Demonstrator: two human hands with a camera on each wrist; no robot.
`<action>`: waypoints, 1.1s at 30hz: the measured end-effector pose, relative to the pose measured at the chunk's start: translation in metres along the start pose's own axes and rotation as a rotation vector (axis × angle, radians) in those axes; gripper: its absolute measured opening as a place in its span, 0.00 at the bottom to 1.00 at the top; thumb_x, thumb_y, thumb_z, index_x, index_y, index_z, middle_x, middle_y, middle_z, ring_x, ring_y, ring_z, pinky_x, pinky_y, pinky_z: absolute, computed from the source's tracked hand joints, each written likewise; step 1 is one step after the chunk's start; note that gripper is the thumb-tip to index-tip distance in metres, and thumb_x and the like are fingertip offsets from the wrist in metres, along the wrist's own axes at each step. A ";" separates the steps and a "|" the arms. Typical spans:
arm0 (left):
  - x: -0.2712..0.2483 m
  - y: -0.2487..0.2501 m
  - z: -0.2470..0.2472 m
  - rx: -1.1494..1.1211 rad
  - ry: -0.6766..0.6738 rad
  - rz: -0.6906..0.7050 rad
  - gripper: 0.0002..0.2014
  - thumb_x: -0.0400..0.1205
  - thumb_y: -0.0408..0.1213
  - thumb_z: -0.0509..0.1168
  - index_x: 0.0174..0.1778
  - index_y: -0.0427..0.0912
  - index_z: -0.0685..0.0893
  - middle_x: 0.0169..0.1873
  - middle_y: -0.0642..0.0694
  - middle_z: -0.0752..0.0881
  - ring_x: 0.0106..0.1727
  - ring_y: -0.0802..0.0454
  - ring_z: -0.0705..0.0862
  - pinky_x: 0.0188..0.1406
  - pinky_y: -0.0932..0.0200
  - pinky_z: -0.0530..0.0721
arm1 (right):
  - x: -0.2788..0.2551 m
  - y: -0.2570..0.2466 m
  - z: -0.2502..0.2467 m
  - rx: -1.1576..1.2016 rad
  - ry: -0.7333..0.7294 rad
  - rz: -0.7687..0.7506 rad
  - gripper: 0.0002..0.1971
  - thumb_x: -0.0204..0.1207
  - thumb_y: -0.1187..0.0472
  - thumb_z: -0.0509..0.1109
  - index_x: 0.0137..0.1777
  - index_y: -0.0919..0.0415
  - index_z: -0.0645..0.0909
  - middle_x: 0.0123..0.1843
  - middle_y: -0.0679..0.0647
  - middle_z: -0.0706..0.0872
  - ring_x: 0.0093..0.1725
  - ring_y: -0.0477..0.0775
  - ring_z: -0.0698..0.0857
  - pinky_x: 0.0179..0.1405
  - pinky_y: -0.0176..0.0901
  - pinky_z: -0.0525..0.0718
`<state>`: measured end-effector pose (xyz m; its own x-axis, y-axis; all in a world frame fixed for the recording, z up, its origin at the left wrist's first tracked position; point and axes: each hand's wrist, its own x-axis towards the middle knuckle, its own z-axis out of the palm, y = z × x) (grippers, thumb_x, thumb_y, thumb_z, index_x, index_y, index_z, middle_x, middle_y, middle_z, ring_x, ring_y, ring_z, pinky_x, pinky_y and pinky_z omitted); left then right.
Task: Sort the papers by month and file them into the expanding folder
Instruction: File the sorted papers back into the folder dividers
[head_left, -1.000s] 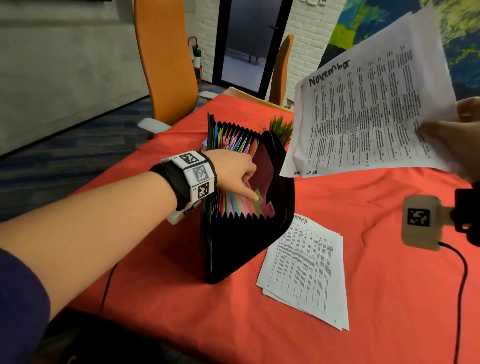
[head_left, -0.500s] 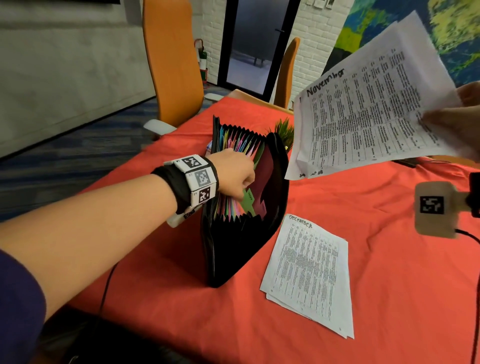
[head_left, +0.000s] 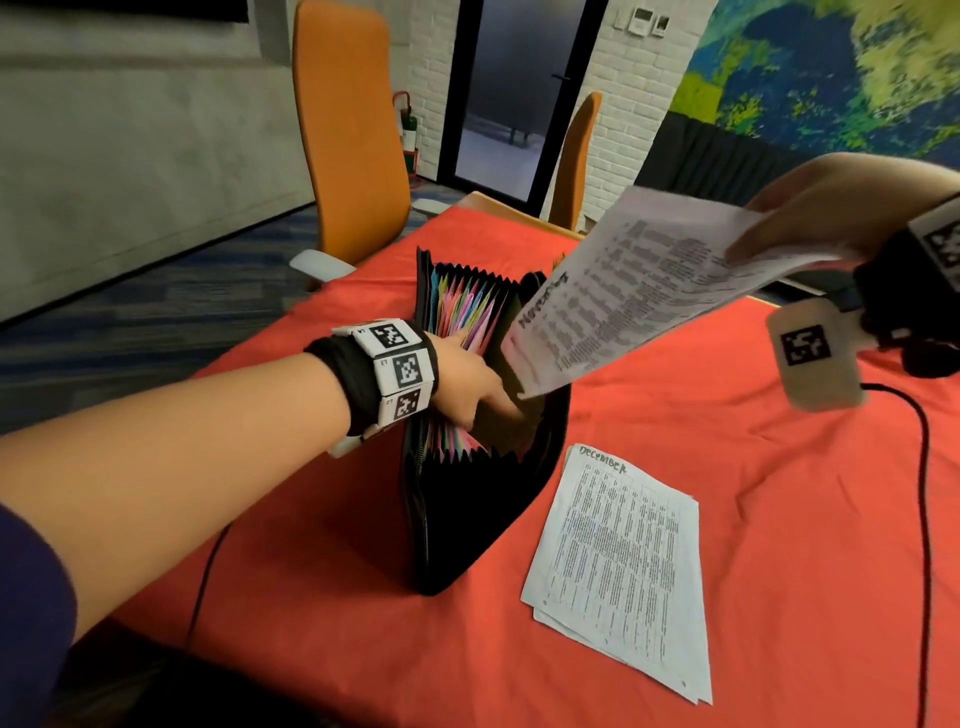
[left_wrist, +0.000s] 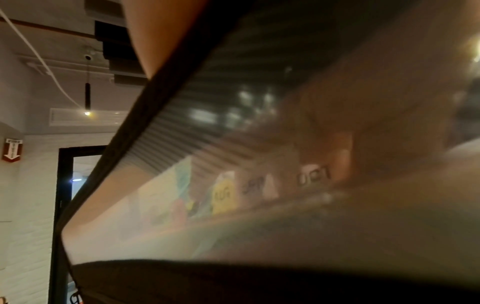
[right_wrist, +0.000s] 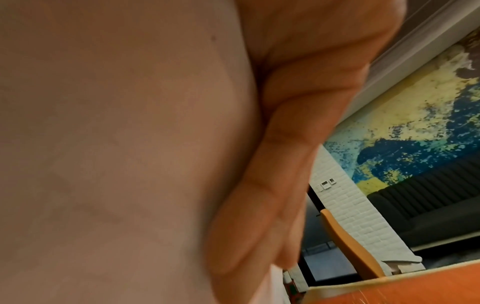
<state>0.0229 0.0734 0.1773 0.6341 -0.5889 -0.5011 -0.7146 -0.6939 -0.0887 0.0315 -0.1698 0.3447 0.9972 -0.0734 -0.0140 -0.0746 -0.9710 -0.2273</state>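
A black expanding folder stands open on the red tablecloth, with coloured dividers fanned inside. My left hand reaches down into it, fingers pressing the dividers back toward the far side. The left wrist view shows a fingertip beside the OCT tab. My right hand pinches the November papers, thumb on top. They slope down, the lower corner at the folder's mouth just right of my left hand. In the right wrist view the fingers lie under the sheets. A December stack lies flat right of the folder.
Two orange chairs stand at the table's far side. A black cable runs across the cloth on the right, another near the left edge. Bare red cloth lies right of the December stack.
My right hand has brought the November papers down and tipped them toward the folder's mouth. My left hand has gone deeper among the dividers, widening a pocket.
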 end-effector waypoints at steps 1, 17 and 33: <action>-0.001 -0.001 -0.001 -0.045 0.014 0.007 0.26 0.82 0.40 0.60 0.75 0.64 0.68 0.73 0.53 0.74 0.74 0.48 0.70 0.78 0.31 0.48 | 0.004 -0.007 0.002 -0.003 -0.058 0.000 0.21 0.52 0.59 0.83 0.46 0.63 0.85 0.48 0.66 0.86 0.41 0.58 0.82 0.44 0.48 0.82; -0.003 0.000 -0.003 -0.267 0.235 -0.022 0.12 0.78 0.52 0.66 0.47 0.48 0.87 0.37 0.51 0.85 0.44 0.48 0.84 0.50 0.55 0.82 | -0.019 -0.078 0.094 -0.312 0.098 -0.310 0.12 0.77 0.66 0.62 0.58 0.70 0.79 0.56 0.67 0.83 0.57 0.66 0.81 0.44 0.44 0.71; -0.002 0.006 -0.002 -0.242 0.361 -0.073 0.23 0.82 0.48 0.58 0.74 0.55 0.69 0.40 0.51 0.87 0.46 0.49 0.83 0.56 0.58 0.77 | -0.057 -0.045 0.182 -0.483 -0.455 -0.525 0.17 0.83 0.54 0.58 0.70 0.53 0.74 0.64 0.55 0.81 0.65 0.59 0.78 0.58 0.47 0.73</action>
<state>0.0176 0.0692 0.1793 0.7736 -0.6121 -0.1640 -0.6016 -0.7907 0.1133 -0.0209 -0.0801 0.1785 0.7993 0.4124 -0.4371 0.5086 -0.8517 0.1264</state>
